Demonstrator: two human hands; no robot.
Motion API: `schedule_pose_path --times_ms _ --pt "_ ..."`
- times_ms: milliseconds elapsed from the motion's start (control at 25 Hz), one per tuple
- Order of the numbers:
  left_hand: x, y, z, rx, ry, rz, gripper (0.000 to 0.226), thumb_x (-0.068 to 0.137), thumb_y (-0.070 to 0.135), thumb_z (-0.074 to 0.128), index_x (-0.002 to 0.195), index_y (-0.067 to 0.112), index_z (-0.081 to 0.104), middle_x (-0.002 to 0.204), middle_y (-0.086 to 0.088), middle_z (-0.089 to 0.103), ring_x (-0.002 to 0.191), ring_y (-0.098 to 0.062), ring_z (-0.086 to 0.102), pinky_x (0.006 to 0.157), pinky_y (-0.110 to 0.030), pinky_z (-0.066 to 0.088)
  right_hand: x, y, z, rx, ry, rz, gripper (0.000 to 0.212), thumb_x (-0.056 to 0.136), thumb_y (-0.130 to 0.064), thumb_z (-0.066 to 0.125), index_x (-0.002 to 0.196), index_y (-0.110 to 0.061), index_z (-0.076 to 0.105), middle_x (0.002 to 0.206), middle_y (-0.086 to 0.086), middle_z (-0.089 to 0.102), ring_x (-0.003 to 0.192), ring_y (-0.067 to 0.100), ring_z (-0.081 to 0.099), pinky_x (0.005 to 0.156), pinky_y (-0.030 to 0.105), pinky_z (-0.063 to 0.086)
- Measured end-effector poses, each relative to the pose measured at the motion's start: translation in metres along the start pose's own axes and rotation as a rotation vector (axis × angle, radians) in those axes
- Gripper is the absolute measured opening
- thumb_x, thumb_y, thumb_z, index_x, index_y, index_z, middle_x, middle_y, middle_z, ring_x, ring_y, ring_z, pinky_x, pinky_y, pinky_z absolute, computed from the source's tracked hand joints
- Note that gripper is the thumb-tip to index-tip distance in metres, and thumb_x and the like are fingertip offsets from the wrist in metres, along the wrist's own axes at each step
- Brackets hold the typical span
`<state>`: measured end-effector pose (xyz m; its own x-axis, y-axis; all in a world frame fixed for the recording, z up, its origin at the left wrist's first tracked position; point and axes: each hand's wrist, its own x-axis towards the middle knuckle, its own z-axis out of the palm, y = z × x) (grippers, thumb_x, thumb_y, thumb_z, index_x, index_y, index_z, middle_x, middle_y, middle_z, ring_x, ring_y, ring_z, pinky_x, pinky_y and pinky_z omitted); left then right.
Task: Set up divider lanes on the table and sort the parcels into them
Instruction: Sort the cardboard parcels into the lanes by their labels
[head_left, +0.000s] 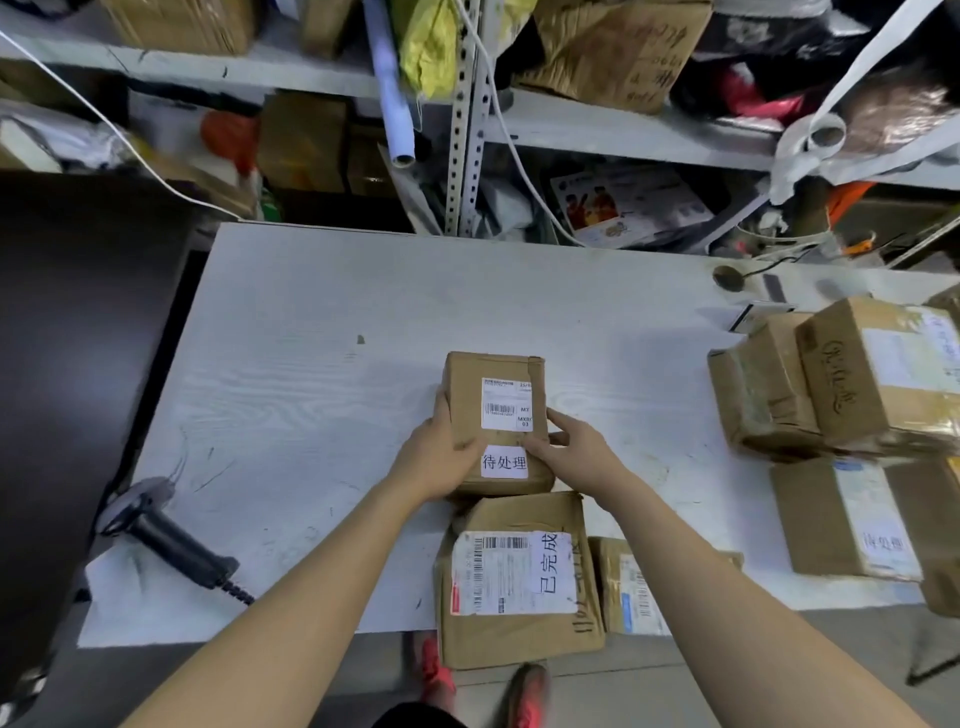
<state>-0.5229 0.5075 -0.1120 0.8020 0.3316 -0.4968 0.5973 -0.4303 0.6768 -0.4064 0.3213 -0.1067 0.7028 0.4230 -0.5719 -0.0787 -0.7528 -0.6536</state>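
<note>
A small brown parcel (467, 384) with a barcode label and a white Chinese sticker lies in the middle of the white table (291, 374). My left hand (441, 457) grips its left near corner and my right hand (576, 452) presses its right near edge. Just in front of it a larger brown parcel (519, 639) with a shipping label and a white sticker hangs over the table's near edge. A smaller parcel (628, 587) lies right beside that one. No dividers are visible.
A pile of brown parcels (841, 384) fills the table's right end, one flat box (815, 519) nearer me. A black barcode scanner (171, 540) lies at the near left. Cluttered metal shelves (467, 130) stand behind the table. A dark surface (78, 312) is at left.
</note>
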Motion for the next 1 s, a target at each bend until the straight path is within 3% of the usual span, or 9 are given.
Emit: schedule_pose_path --times_ms 80,160,320,400,600,760,880,1000 --pt "0.003 0.005 0.001 -0.074 0.011 0.053 0.083 0.095 0.039 0.064 0.158 0.025 0.012 0.143 -0.005 0.058 0.123 -0.025 0.061 0.101 -0.045 0.052 0.000 -0.001 -0.003 0.123 0.007 0.016 0.065 0.090 -0.039 0.073 0.149 -0.037 0.047 0.123 -0.002 0.073 0.114 0.017 0.069 0.096 0.042 0.058" --pt "0.006 0.016 -0.003 -0.137 0.037 0.109 0.077 0.095 0.035 0.065 0.156 0.028 0.019 0.143 -0.001 0.058 0.125 -0.022 0.060 0.102 -0.041 0.052 -0.004 -0.005 -0.012 0.195 0.041 0.009 0.071 0.089 -0.038 0.075 0.153 -0.035 0.043 0.127 -0.001 0.071 0.114 0.016 0.069 0.095 0.041 0.059" --pt "0.006 0.059 -0.014 -0.202 0.098 0.197 0.062 0.091 0.036 0.070 0.143 0.043 0.036 0.132 0.013 0.064 0.114 -0.013 0.064 0.092 -0.035 0.056 -0.023 -0.020 -0.049 0.290 0.156 -0.054 0.070 0.088 -0.037 0.075 0.151 -0.038 0.045 0.125 -0.005 0.072 0.112 0.010 0.069 0.086 0.033 0.061" --pt "0.001 0.091 -0.013 -0.218 0.141 0.219 0.053 0.087 0.041 0.073 0.135 0.041 0.050 0.122 0.016 0.068 0.108 -0.010 0.066 0.084 -0.029 0.056 -0.039 -0.023 -0.079 0.310 0.222 -0.095 0.067 0.088 -0.038 0.075 0.149 -0.040 0.048 0.122 -0.005 0.073 0.110 0.010 0.070 0.086 0.034 0.062" --pt "-0.033 0.189 0.014 -0.247 0.234 0.310 0.051 0.082 0.046 0.074 0.130 0.035 0.060 0.116 0.015 0.069 0.100 -0.012 0.070 0.088 -0.042 0.060 -0.093 -0.014 -0.165 0.348 0.334 -0.165 0.065 0.087 -0.035 0.075 0.148 -0.038 0.051 0.113 -0.004 0.077 0.094 0.012 0.076 0.086 0.039 0.062" --pt "-0.072 0.262 0.056 -0.265 0.259 0.363 0.056 0.078 0.049 0.076 0.130 0.034 0.061 0.117 0.013 0.068 0.099 -0.014 0.070 0.089 -0.044 0.060 -0.147 0.021 -0.238 0.276 0.440 -0.257 0.037 0.084 -0.039 0.076 0.120 -0.044 0.068 0.093 -0.021 0.077 0.086 -0.001 0.073 0.081 0.031 0.062" --pt "-0.100 0.307 0.100 -0.276 0.282 0.364 0.062 0.071 0.055 0.077 0.127 0.032 0.063 0.115 0.012 0.070 0.102 -0.012 0.068 0.090 -0.041 0.059 -0.188 0.062 -0.287 0.263 0.414 -0.268 0.017 0.083 -0.045 0.073 0.099 -0.050 0.070 0.088 -0.021 0.078 0.083 0.001 0.075 0.077 0.033 0.061" --pt "-0.120 0.344 0.152 -0.277 0.272 0.343 0.067 0.067 0.059 0.076 0.124 0.028 0.065 0.112 0.011 0.071 0.101 -0.011 0.069 0.091 -0.040 0.059 -0.224 0.106 -0.331 0.229 0.415 -0.260 0.013 0.081 -0.047 0.075 0.084 -0.059 0.071 0.081 -0.025 0.076 0.075 -0.003 0.074 0.067 0.028 0.059"
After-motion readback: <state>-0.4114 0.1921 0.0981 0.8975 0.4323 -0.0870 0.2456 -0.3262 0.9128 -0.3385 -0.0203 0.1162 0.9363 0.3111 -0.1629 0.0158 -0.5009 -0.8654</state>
